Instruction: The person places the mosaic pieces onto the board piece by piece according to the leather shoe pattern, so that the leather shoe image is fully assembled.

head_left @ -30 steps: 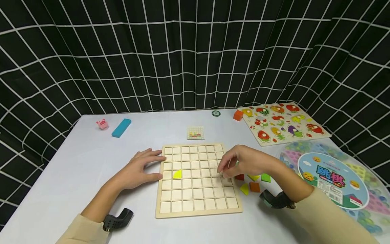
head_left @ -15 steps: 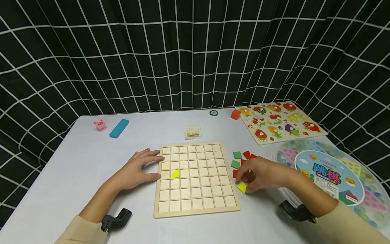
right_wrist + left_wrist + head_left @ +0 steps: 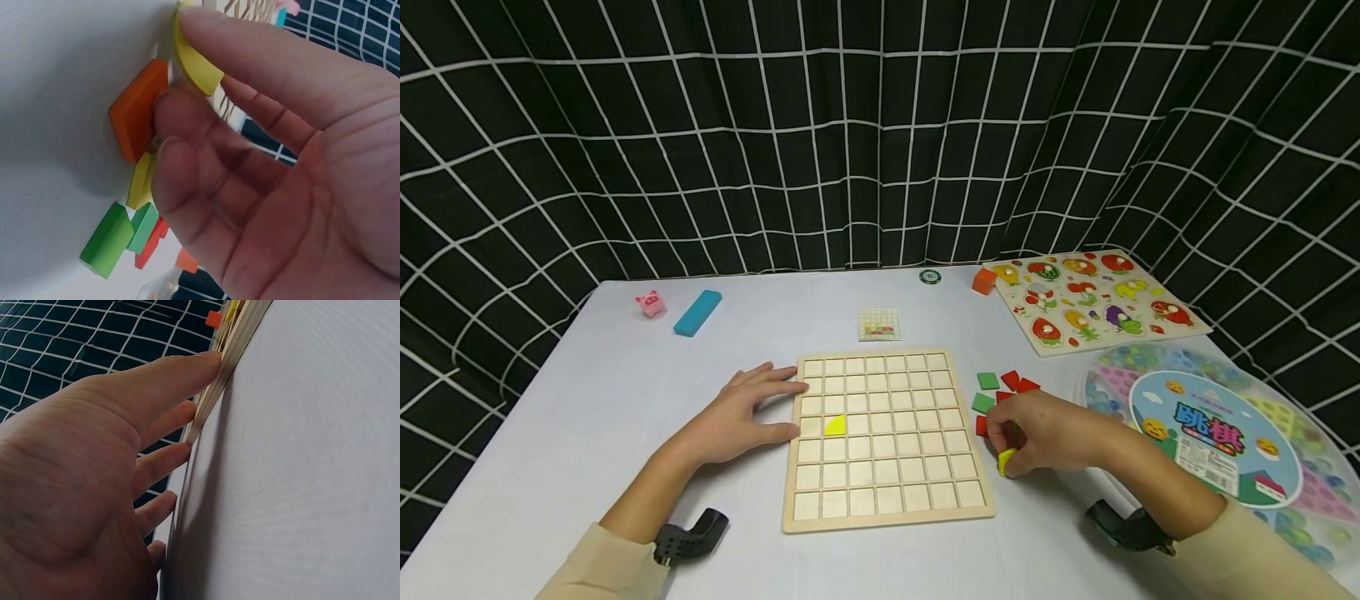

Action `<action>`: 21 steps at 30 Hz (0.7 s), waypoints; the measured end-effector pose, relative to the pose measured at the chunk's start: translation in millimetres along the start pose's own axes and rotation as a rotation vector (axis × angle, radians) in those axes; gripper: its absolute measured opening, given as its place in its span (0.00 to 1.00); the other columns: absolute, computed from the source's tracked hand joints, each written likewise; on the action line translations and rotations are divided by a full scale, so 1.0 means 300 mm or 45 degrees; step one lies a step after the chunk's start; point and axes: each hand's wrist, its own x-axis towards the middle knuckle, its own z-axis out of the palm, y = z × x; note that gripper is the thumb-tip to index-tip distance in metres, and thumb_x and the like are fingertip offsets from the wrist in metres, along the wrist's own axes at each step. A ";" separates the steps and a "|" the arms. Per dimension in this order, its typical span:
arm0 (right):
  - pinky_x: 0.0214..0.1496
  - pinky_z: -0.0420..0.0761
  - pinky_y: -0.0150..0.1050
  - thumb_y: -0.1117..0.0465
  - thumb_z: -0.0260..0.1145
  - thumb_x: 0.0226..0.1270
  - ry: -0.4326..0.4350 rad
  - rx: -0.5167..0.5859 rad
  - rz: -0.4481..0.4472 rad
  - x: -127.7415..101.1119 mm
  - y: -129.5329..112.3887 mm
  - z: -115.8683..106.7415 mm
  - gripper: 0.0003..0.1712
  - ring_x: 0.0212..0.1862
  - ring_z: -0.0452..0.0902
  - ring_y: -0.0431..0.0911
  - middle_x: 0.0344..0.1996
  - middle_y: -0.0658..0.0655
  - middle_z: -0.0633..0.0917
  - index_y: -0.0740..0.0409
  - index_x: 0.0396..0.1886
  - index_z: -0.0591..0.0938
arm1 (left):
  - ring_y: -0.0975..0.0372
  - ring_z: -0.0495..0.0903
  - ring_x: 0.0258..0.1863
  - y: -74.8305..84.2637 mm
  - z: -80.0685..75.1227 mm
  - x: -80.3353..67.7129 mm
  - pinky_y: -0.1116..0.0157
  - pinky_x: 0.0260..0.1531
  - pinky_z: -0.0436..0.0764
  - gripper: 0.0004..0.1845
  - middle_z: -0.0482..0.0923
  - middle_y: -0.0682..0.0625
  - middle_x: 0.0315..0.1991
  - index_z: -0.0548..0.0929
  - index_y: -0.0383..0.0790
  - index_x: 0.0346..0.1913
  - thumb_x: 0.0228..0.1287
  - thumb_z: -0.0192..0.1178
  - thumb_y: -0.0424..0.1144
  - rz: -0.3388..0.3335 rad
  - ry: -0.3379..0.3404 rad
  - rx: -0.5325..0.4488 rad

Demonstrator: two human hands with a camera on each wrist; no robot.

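Observation:
A wooden grid board (image 3: 887, 523) lies flat on the table, with a yellow quarter-round tile (image 3: 835, 426) in one cell of its left part. My left hand (image 3: 737, 421) rests at the board's left edge, its fingers extended and the thumb tip touching the wooden side (image 3: 226, 369). Just right of the board, my right hand (image 3: 1052, 429) pinches another yellow quarter-round tile (image 3: 200, 65), which stands tilted on edge between thumb and fingers. Under and beside that hand lie an orange tile (image 3: 140, 112), a yellow tile (image 3: 141, 181), green tiles (image 3: 988, 381) and red tiles (image 3: 1011, 380).
Behind the board lies a small pattern card (image 3: 879, 324). At the back are a pink pig figure (image 3: 651, 304), a blue block (image 3: 697, 313), a round chip (image 3: 930, 277) and an orange cube (image 3: 984, 281). A fruit puzzle (image 3: 1097, 304) and a clear round game box (image 3: 1217, 433) stand right.
My right hand has moved from the board's right edge to the loose tiles and tipped up a yellow tile between its fingers. The left hand stays at the board's edge.

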 end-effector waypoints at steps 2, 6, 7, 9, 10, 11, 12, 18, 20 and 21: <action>0.29 0.75 0.31 0.67 0.79 0.55 -0.003 0.035 0.000 0.004 0.002 -0.002 0.14 0.29 0.73 0.39 0.24 0.45 0.77 0.49 0.28 0.81 | 0.38 0.52 0.81 0.001 0.000 0.001 0.35 0.78 0.43 0.31 0.68 0.42 0.77 0.81 0.47 0.68 0.62 0.73 0.49 -0.001 -0.001 -0.001; 0.33 0.79 0.31 0.65 0.77 0.60 0.041 0.114 -0.064 0.015 0.006 -0.013 0.07 0.31 0.75 0.38 0.28 0.44 0.82 0.49 0.33 0.88 | 0.38 0.52 0.81 0.004 0.000 0.000 0.35 0.78 0.42 0.31 0.68 0.42 0.77 0.81 0.47 0.68 0.62 0.73 0.49 -0.006 -0.001 -0.004; 0.34 0.80 0.31 0.65 0.77 0.61 0.059 0.128 -0.090 0.018 0.006 -0.016 0.06 0.32 0.75 0.38 0.30 0.44 0.84 0.50 0.35 0.90 | 0.38 0.52 0.81 0.005 0.000 -0.001 0.35 0.78 0.42 0.31 0.68 0.42 0.77 0.81 0.47 0.68 0.62 0.73 0.49 -0.009 0.001 -0.005; 0.37 0.80 0.31 0.63 0.75 0.65 0.101 0.139 -0.135 0.026 0.003 -0.024 0.05 0.35 0.75 0.38 0.33 0.45 0.85 0.50 0.39 0.92 | 0.38 0.52 0.81 0.006 0.000 0.000 0.35 0.78 0.42 0.31 0.68 0.42 0.77 0.81 0.47 0.68 0.62 0.73 0.49 -0.014 0.003 -0.004; 0.38 0.80 0.31 0.63 0.74 0.66 0.118 0.148 -0.148 0.032 -0.001 -0.026 0.06 0.36 0.75 0.39 0.34 0.46 0.85 0.51 0.42 0.92 | 0.38 0.52 0.81 0.005 0.001 -0.001 0.35 0.78 0.41 0.31 0.68 0.42 0.76 0.81 0.47 0.68 0.62 0.73 0.49 -0.016 0.005 -0.002; 0.38 0.80 0.32 0.63 0.73 0.67 0.140 0.149 -0.161 0.039 -0.006 -0.028 0.07 0.36 0.75 0.39 0.36 0.46 0.86 0.52 0.43 0.92 | 0.39 0.52 0.81 0.005 0.001 -0.002 0.36 0.78 0.41 0.31 0.68 0.42 0.76 0.81 0.47 0.68 0.62 0.73 0.49 -0.019 0.007 -0.001; 0.38 0.80 0.32 0.62 0.72 0.68 0.166 0.154 -0.158 0.046 -0.013 -0.029 0.08 0.37 0.76 0.40 0.37 0.47 0.86 0.53 0.45 0.92 | 0.39 0.52 0.81 0.004 0.002 -0.002 0.36 0.78 0.41 0.31 0.68 0.42 0.76 0.81 0.47 0.68 0.62 0.73 0.49 -0.019 0.008 0.002; 0.33 0.78 0.32 0.62 0.78 0.61 0.377 0.214 -0.108 0.113 -0.076 -0.020 0.09 0.33 0.76 0.44 0.29 0.49 0.83 0.54 0.38 0.86 | 0.39 0.52 0.81 0.000 0.003 -0.002 0.36 0.78 0.41 0.31 0.68 0.43 0.77 0.81 0.48 0.68 0.62 0.73 0.49 -0.015 0.006 0.012; 0.32 0.79 0.33 0.63 0.79 0.60 0.410 0.244 -0.128 0.141 -0.095 -0.017 0.09 0.32 0.77 0.45 0.27 0.50 0.83 0.53 0.35 0.85 | 0.39 0.52 0.81 0.000 0.004 -0.002 0.36 0.78 0.42 0.31 0.68 0.43 0.77 0.81 0.48 0.68 0.62 0.73 0.49 -0.011 0.006 0.009; 0.32 0.79 0.33 0.63 0.78 0.61 0.409 0.263 -0.145 0.156 -0.104 -0.015 0.08 0.31 0.78 0.46 0.28 0.50 0.83 0.54 0.35 0.85 | 0.39 0.52 0.81 -0.001 0.005 -0.002 0.36 0.78 0.42 0.31 0.68 0.43 0.77 0.81 0.48 0.68 0.62 0.73 0.49 -0.014 0.006 0.008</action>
